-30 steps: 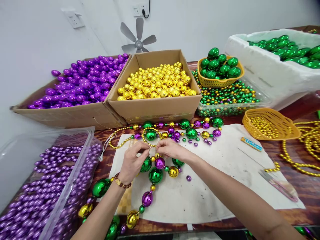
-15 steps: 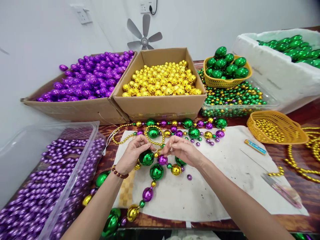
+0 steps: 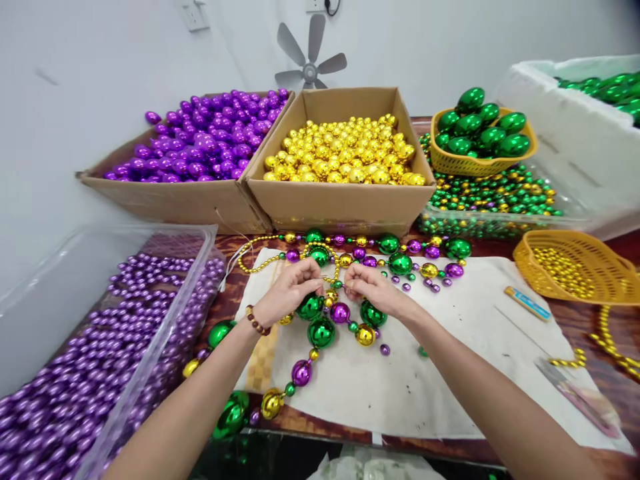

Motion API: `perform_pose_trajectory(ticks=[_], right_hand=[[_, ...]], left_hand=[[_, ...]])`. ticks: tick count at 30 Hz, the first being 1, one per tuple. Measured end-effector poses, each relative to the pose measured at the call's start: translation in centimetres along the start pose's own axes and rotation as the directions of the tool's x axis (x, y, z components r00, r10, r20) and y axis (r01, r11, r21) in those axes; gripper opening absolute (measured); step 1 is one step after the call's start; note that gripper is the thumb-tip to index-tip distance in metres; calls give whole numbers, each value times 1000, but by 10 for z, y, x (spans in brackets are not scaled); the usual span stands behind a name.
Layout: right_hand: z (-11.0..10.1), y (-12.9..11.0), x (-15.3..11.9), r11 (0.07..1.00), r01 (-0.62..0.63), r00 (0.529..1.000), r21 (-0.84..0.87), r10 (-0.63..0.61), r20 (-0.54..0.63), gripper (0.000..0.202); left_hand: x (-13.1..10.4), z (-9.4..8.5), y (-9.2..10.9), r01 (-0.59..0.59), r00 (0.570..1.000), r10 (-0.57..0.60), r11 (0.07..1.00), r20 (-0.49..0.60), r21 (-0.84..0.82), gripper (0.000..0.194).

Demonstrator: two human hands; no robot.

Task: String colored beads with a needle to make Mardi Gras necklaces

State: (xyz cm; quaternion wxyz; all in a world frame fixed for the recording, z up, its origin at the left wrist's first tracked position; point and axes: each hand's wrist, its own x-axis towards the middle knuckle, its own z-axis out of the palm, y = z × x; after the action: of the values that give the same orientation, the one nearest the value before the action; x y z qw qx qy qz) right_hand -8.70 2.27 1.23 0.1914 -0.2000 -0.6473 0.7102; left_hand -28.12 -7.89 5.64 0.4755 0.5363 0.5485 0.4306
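Observation:
Over the white cloth (image 3: 400,373), my left hand (image 3: 295,287) is closed in a pinch at a thin string near a small gold bead chain. My right hand (image 3: 367,283) faces it a short way off, fingers pressed together; what they hold is too small to make out. Between and below the hands lies a bead garland with a green ball (image 3: 321,332), a purple ball (image 3: 340,313) and a gold ball (image 3: 365,335). One strand runs down to a larger gold ball (image 3: 273,403) at the cloth's lower left. A brown bead bracelet circles my left wrist.
Behind stand cardboard boxes of purple balls (image 3: 200,143) and gold balls (image 3: 345,150). Clear tubs hold purple beads (image 3: 75,373) and mixed beads (image 3: 500,193). Yellow baskets (image 3: 483,167) are at the right. Scissors (image 3: 583,403), a needle and a blue-yellow cutter (image 3: 527,303) lie on the cloth.
The view has shifted, so most things appear farther right. My right hand has turned from loosely bent fingers to a tighter pinch, and my hands are a little farther apart.

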Motion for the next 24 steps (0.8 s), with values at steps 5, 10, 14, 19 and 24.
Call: perform_pose_trajectory(ticks=[5,10,14,19,24], right_hand=[[-4,-29,0,992,75,997,-101,-73,24,6],[-4,-69,-2,966,168,986,-196,-163,40,8],[-2,-82,-5,971,186,982,-147,-185,26,10],[-8,-81,-9,961,199,979,-190,-204,-6,12],[-14,-86,-12,973,191,977,-129,-200,-67,7]], left_hand=[[2,-9,26,15,1000,-16,999,23,39,9],[8,-21,66,-14,1000,13,997,18,72,12],[9,-18,85,-38,999,37,989,15,145,10],[11,-10,85,-79,996,65,965,67,251,11],[12,-9,81,-84,996,78,983,45,165,11]])
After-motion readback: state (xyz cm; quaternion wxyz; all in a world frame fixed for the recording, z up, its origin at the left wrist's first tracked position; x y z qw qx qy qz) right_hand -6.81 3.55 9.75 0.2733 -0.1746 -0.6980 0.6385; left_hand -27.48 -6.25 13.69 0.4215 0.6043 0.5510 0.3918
